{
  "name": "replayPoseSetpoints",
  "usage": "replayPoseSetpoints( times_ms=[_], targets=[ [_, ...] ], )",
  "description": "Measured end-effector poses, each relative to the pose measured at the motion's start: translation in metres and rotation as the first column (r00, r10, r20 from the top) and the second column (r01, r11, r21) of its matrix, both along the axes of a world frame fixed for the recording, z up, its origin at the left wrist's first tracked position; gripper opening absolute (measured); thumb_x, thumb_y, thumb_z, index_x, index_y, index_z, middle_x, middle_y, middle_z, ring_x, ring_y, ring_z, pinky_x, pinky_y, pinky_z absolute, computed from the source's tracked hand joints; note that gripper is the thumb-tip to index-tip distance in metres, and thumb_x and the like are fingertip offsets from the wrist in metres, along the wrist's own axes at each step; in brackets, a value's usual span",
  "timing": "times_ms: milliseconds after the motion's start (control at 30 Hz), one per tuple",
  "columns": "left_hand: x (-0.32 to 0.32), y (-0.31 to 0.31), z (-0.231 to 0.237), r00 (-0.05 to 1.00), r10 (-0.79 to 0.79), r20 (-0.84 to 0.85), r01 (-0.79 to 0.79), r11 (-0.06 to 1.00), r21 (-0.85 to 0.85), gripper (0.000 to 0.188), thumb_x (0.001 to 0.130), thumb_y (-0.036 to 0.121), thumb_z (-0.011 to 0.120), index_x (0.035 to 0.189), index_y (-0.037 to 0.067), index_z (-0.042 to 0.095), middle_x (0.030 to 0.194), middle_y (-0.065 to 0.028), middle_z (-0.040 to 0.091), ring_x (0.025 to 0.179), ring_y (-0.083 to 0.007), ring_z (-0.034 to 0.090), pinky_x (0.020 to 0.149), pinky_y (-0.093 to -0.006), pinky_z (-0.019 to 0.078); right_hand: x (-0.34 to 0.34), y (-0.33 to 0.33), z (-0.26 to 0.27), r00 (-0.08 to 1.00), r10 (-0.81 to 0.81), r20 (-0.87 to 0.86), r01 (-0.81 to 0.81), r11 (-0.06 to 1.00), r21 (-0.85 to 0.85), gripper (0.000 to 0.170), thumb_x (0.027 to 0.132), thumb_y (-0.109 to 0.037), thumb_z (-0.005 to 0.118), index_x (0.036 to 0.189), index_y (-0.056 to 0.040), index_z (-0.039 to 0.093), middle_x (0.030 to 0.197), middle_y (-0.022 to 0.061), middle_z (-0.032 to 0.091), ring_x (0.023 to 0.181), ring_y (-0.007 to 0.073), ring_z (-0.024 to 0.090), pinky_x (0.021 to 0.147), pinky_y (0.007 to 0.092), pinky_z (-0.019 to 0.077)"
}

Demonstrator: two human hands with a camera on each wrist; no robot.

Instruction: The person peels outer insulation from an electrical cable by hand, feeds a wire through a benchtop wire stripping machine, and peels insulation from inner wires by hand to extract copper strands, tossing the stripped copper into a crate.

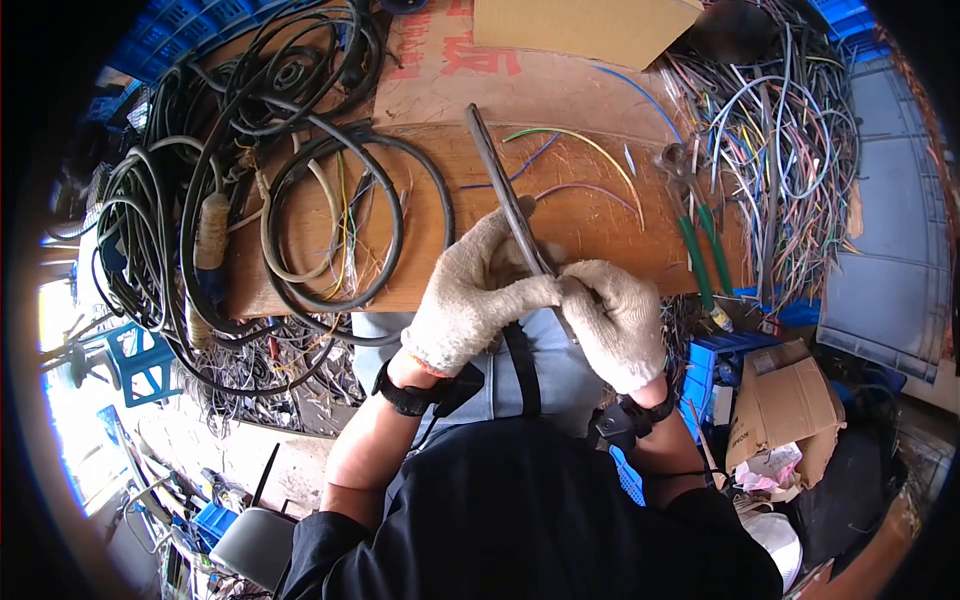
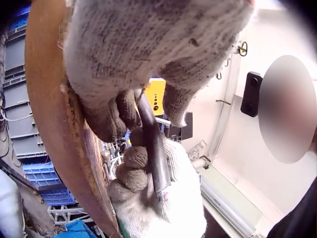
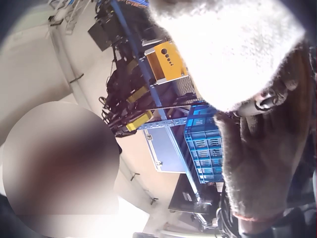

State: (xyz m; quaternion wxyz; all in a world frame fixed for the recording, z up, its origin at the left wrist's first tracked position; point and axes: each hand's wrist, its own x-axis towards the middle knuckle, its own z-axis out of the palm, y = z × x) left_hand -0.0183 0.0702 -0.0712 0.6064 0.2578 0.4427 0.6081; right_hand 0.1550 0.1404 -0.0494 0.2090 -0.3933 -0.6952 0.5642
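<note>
Left hand (image 1: pixel 465 300) and right hand (image 1: pixel 615 315) are clamping fingers on a cable (image 1: pixel 498 178). Pliers (image 1: pixel 691 242) are lying right of the fingers.

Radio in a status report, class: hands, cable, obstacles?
Left hand and right hand gripping dark cable. Far end over bench. Green-handled pliers off to the right; nothing seen blocking.

Dark, straight cable length (image 1: pixel 507 190), slanted upright-left in both gloved hands (image 1: pixel 460 300) (image 1: pixel 617 318).
</note>
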Motion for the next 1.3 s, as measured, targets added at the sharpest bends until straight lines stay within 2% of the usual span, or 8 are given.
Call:
replayPoseSetpoints(
  times_ms=[33,67,200,367,500,600,667,1300],
  targets=[
    [0.001,0.0,-0.001,0.993,0.004,-0.12,-0.001,1.0,0.024,0.078,0.088,0.006,0.077,0.152,-0.002,0.033,0.119,-0.0123,0.066,0.106,-0.0169,0.066,0.089,-0.0297,0.0554,-0.001,0.0,0.0,1.0,-0.007,0.026,0.004,0.993,0.12,0.012,0.095,-0.011,0.066,0.097,0.0006,0.071,0.074,0.0094,0.068,0.063,0.0147,0.066,0.058,0.0298,0.0506],
    [0.001,0.0,0.0,0.993,0.004,-0.12,-0.002,1.0,0.022,0.078,0.088,0.006,0.077,0.152,-0.002,0.033,0.119,-0.0123,0.066,0.106,-0.0169,0.066,0.089,-0.0297,0.0554,-0.001,0.0,-0.001,0.999,-0.017,0.051,0.004,0.971,0.237,0.012,0.093,-0.011,0.068,0.098,0.0005,0.071,0.077,0.0113,0.07,0.067,0.0178,0.068,0.061,0.0315,0.0522],
    [0.0,-0.001,0.001,0.99,-0.009,-0.139,0.008,1.0,-0.01,0.079,0.086,0.001,0.076,0.152,-0.002,0.033,0.119,-0.0112,0.066,0.105,-0.0152,0.065,0.089,-0.0286,0.0547,0.0,0.003,-0.004,0.999,0.005,0.049,-0.02,0.952,0.305,0.013,0.091,-0.011,0.07,0.097,0.0004,0.071,0.081,0.0138,0.071,0.069,0.0225,0.07,0.063,0.0332,0.0534],
    [-0.004,-0.002,0.007,0.999,-0.041,-0.011,0.04,0.998,-0.053,0.077,0.088,0.0,0.073,0.152,-0.003,0.032,0.121,-0.0131,0.066,0.107,-0.0156,0.065,0.093,-0.0292,0.0541,0.002,0.007,0.006,1.0,0.016,0.015,-0.012,0.981,-0.195,0.011,0.096,-0.009,0.064,0.099,0.001,0.07,0.074,0.0068,0.068,0.066,0.0135,0.065,0.059,0.0301,0.0507],
    [-0.006,-0.001,0.007,0.998,-0.053,0.025,0.054,0.998,-0.02,0.073,0.091,-0.002,0.07,0.152,-0.004,0.03,0.124,-0.0149,0.065,0.113,-0.0177,0.064,0.099,-0.0322,0.0517,0.0,0.008,0.008,1.0,0.013,0.011,-0.011,0.986,-0.165,0.013,0.099,-0.008,0.061,0.099,0.0016,0.069,0.074,0.0041,0.065,0.067,0.0093,0.062,0.058,0.0274,0.0487],
    [-0.007,-0.002,0.007,0.997,-0.073,0.033,0.074,0.997,-0.008,0.072,0.092,-0.003,0.068,0.153,-0.004,0.029,0.128,-0.0162,0.063,0.118,-0.0201,0.062,0.102,-0.0335,0.0504,0.002,0.009,0.002,0.999,0.053,-0.005,-0.053,0.999,-0.013,0.013,0.099,-0.009,0.061,0.1,0.002,0.069,0.077,0.0051,0.066,0.068,0.0092,0.061,0.059,0.0268,0.0486],
    [-0.008,-0.003,0.006,0.996,-0.077,0.054,0.077,0.997,-0.002,0.072,0.092,-0.004,0.067,0.153,-0.004,0.029,0.131,-0.0167,0.062,0.121,-0.0212,0.062,0.104,-0.034,0.0496,0.002,0.009,0.004,1.0,0.028,-0.007,-0.029,0.987,-0.157,0.013,0.099,-0.009,0.062,0.099,0.002,0.069,0.08,0.006,0.067,0.07,0.0097,0.061,0.061,0.0278,0.0492],
    [-0.008,-0.005,0.002,0.992,-0.093,0.082,0.09,0.995,0.048,0.073,0.094,-0.005,0.063,0.156,-0.004,0.024,0.135,-0.0181,0.06,0.124,-0.0209,0.059,0.106,-0.0335,0.0474,0.003,0.01,-0.005,1.0,-0.018,0.015,0.021,0.968,-0.251,0.016,0.1,-0.011,0.06,0.099,0.0019,0.068,0.079,0.0033,0.064,0.069,0.0073,0.057,0.061,0.026,0.0472]
  ],
)
